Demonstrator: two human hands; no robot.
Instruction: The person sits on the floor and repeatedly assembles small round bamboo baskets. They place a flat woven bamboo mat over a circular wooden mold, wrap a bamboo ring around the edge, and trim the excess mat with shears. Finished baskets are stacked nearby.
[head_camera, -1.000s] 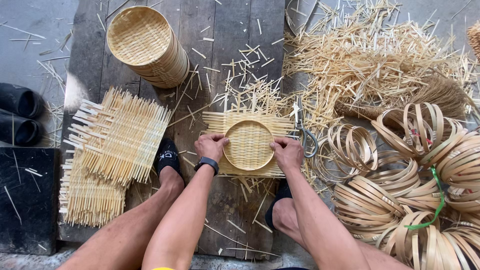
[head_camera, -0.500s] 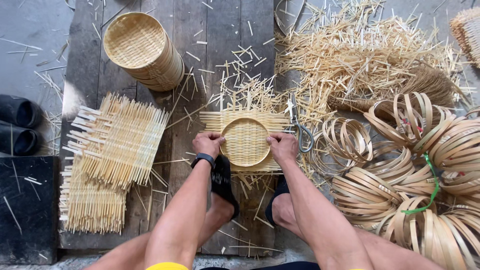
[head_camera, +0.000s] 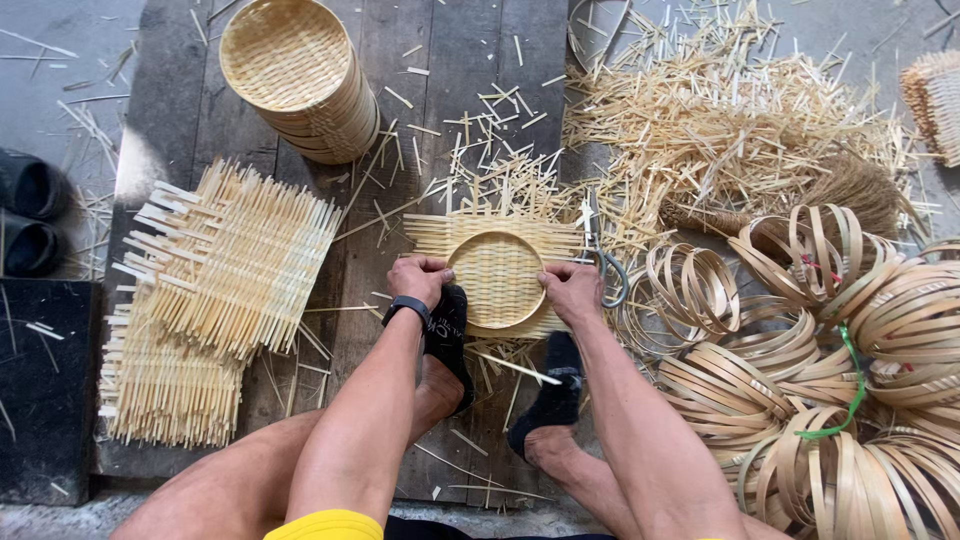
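Two feet in black socks (head_camera: 548, 405) rest on the plank floor (head_camera: 460, 60). Just beyond them, the left hand (head_camera: 418, 277) and right hand (head_camera: 570, 290) each clench one side of a bamboo hoop (head_camera: 497, 279) pressed onto a woven mat (head_camera: 430, 235). Scissors (head_camera: 603, 262) lie just right. Farther left stands a stack of finished baskets (head_camera: 300, 75).

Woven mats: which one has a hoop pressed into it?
The mat between both hands, left hand and right hand, at centre. The mats stacked at left lie flat, with no hoop.
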